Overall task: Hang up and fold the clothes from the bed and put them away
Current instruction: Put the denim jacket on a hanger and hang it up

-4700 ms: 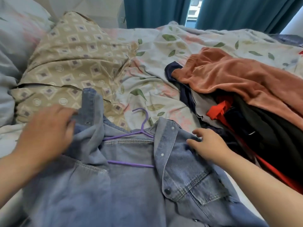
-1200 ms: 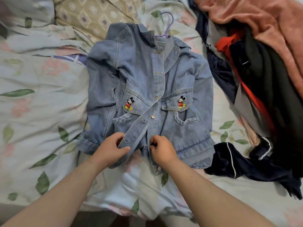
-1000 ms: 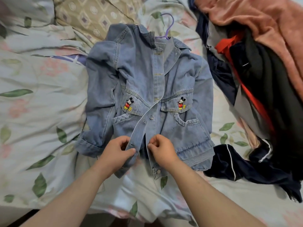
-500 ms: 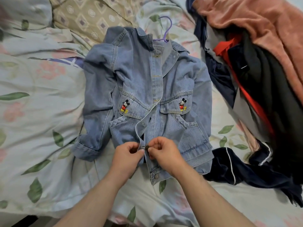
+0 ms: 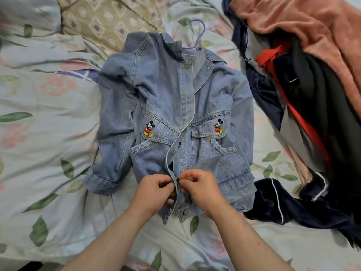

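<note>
A small blue denim jacket (image 5: 175,106) with two cartoon mouse patches lies face up on the bed. It sits on a purple hanger (image 5: 199,36) whose hook pokes out above the collar. My left hand (image 5: 154,192) pinches the left front edge near the hem. My right hand (image 5: 199,188) pinches the right front edge with a dark button between the fingertips. The two hands meet at the placket. The front gapes open above them, and one button shows below at the hem.
A heap of clothes (image 5: 312,94) lies at the right: a pink fleece, black, red and navy garments, with a navy piece (image 5: 283,204) trailing near my right arm. A patterned beige pillow (image 5: 105,18) is at the top left. The leaf-print quilt (image 5: 45,145) covers the bed.
The view has moved closer. My hands have come together at the lower placket, pulling the two front edges against each other around a button.
</note>
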Motion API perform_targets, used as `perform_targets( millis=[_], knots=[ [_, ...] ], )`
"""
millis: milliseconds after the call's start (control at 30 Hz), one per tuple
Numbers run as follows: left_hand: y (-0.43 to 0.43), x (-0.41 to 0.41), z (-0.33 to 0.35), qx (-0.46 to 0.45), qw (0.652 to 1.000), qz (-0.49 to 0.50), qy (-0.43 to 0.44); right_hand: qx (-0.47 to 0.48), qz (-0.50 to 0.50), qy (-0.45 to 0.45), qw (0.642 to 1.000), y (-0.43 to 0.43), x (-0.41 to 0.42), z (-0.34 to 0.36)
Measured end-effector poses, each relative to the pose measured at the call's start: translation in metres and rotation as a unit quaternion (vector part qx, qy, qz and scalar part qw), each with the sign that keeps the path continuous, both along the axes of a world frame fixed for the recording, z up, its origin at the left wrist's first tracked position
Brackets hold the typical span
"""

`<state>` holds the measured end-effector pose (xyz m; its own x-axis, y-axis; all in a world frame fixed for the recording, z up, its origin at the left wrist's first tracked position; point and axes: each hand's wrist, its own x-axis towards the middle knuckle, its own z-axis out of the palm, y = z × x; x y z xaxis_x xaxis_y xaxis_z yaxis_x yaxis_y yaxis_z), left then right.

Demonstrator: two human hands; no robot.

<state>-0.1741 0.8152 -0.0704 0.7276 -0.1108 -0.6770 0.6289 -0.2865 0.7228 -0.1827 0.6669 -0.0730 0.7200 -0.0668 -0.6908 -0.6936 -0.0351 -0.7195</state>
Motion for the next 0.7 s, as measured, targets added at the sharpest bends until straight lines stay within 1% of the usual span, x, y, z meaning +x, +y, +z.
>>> perform_targets(
  millis=[67, 133, 233, 333, 400, 467, 533, 600, 667, 700],
  knots=[
    [-0.001, 0.001, -0.002, 0.02, 1.0, 0.009, -0.007, 0.013, -0.003, 0.013, 1.0, 0.001, 0.001, -0.001],
    [-0.002, 0.003, -0.005, 0.046, 0.999, -0.003, -0.027, 0.032, -0.01, 0.027, 0.999, 0.0, 0.003, -0.001],
    [-0.004, 0.004, -0.009, 0.112, 0.987, -0.051, -0.104, 0.067, -0.038, 0.053, 0.996, 0.0, 0.004, 0.0],
    [-0.008, 0.005, -0.01, 0.153, 0.974, -0.073, -0.151, 0.045, -0.057, 0.062, 0.995, 0.003, 0.003, -0.002],
    [-0.012, 0.004, -0.012, 0.162, 0.969, -0.068, -0.173, 0.049, -0.086, 0.078, 0.992, 0.006, 0.004, -0.004],
    [-0.015, 0.003, -0.013, 0.166, 0.966, -0.063, -0.188, 0.032, -0.1, 0.086, 0.991, 0.008, 0.004, -0.007],
    [-0.016, 0.002, -0.015, 0.164, 0.967, -0.063, -0.187, 0.002, -0.099, 0.088, 0.991, 0.01, 0.003, -0.008],
    [-0.016, 0.001, -0.016, 0.156, 0.969, -0.061, -0.183, -0.006, -0.102, 0.101, 0.99, 0.012, 0.003, -0.009],
    [-0.016, 0.0, -0.016, 0.147, 0.972, -0.048, -0.179, 0.029, -0.129, 0.13, 0.983, 0.013, 0.004, -0.008],
    [-0.017, -0.001, -0.016, 0.14, 0.974, -0.033, -0.173, 0.072, -0.157, 0.148, 0.974, 0.014, 0.005, -0.008]
  ],
)
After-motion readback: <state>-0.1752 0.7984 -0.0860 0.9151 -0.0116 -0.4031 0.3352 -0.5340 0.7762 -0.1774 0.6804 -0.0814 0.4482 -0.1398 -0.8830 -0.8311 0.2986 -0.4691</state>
